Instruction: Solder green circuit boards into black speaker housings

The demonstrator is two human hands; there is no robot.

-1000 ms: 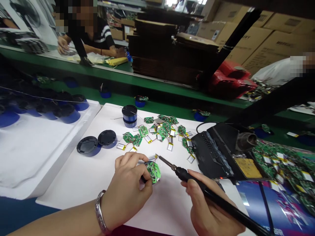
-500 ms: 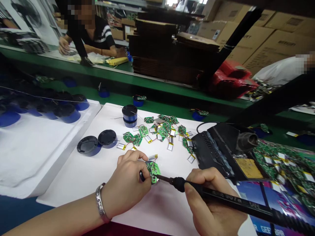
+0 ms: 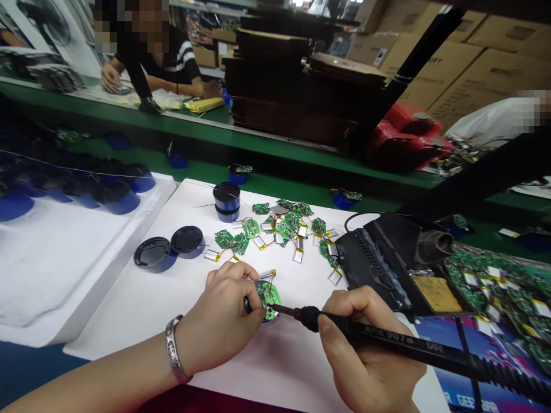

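My left hand (image 3: 226, 321) is closed, thumb and fingers pinching the near-left edge of a small green circuit board (image 3: 272, 295). Something dark and rounded shows between those fingers, mostly hidden. A silver battery with yellow tape (image 3: 267, 274) is joined to the board by thin red and dark wires. In my right hand (image 3: 365, 350) is a black soldering iron (image 3: 387, 338), gripped like a pen. Its tip meets the board's surface close to my left thumb, though the exact contact point is too small to make out.
Boards with batteries (image 3: 288, 226) lie piled beyond my hands. Two black-topped blue cups (image 3: 187, 241) sit left, near a stacked pair (image 3: 227, 201). A soldering stand (image 3: 387, 269) with yellow sponge is right. Blue units line a green belt (image 3: 284, 178); a person (image 3: 172, 69) sits across.
The soldering iron and my right hand have shifted slightly left. Blue units on the green belt have moved a little left. My left hand stays at the board.
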